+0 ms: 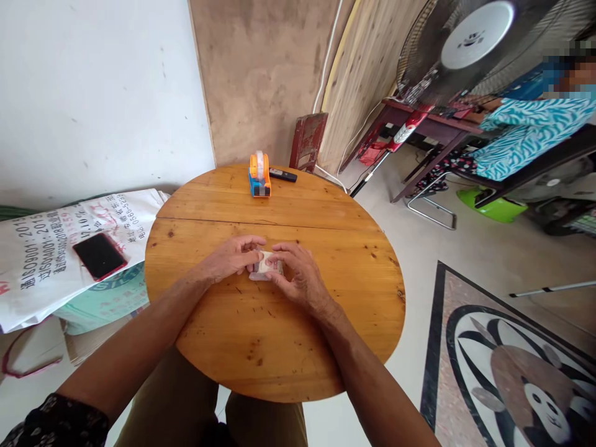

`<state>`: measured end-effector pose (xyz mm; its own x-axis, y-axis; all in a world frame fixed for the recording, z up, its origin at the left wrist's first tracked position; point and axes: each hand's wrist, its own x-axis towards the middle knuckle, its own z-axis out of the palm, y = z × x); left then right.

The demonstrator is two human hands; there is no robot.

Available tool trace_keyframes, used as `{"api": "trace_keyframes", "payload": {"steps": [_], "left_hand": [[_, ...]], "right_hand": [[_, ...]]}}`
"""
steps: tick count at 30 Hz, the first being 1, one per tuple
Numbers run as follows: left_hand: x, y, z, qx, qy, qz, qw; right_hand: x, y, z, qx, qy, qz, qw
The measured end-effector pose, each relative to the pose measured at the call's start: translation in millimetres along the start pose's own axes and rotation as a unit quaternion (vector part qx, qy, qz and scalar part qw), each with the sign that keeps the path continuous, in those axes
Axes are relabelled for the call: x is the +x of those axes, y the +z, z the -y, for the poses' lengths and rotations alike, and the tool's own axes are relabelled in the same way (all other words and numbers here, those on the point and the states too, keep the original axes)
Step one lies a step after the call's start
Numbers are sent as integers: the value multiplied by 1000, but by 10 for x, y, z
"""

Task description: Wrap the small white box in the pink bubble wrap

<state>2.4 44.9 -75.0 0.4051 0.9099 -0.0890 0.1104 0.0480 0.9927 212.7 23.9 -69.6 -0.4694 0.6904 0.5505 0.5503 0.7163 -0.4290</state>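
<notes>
A small whitish packet in clear wrapping [261,273] lies on the round wooden table [261,335], between my two hands. From the left, my left hand [233,256] has its fingers curled against the packet's edge. My right hand [298,273] grips its right side, with thumb below and fingers above. Faint reddish print shows on the packet, but its contents cannot be made out. Beyond the hands stands an orange and blue tape dispenser [259,174] with a roll of clear tape. Beside it lies a black, narrow object [284,176], perhaps a box cutter or remote.
On the left, a red-edged phone [99,255] rests on printed white sacks [41,248]. Behind the table is a dark red chair back [308,141]. A large fan [475,37] stands at upper right, near a seated person in a blue patterned garment [535,136].
</notes>
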Motion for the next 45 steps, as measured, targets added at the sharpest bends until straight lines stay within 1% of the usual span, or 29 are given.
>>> {"api": "trace_keyframes", "payload": {"steps": [5,12,15,18,24,30,33,36,41,43,45], "left_hand": [[10,12,17,-17,6,-3,1000],[3,22,0,-21,12,0,1000],[0,22,-12,-13,10,3,1000],[-4,22,-22,-11,13,15,1000],[-12,19,-37,-2,13,21,1000],[-11,25,-31,22,22,29,999],[-14,56,-32,43,38,23,998],[-22,92,-36,89,58,4,994],[-14,124,-22,147,156,-73,974],[-9,129,-19,161,178,-84,967],[-7,133,-24,170,191,-80,963]], "right_hand": [[1,21,35,-4,13,7,1000],[38,59,61,-36,-13,-34,999],[55,87,58,-44,-14,-48,998],[69,95,56,-23,2,-49,999],[88,51,108,45,58,-43,996],[101,30,136,65,74,-44,994],[107,30,136,72,82,-54,993],[104,44,139,74,80,-52,993],[85,82,143,55,80,-51,994],[81,72,134,45,81,-56,994],[81,35,110,43,85,-62,994]]}}
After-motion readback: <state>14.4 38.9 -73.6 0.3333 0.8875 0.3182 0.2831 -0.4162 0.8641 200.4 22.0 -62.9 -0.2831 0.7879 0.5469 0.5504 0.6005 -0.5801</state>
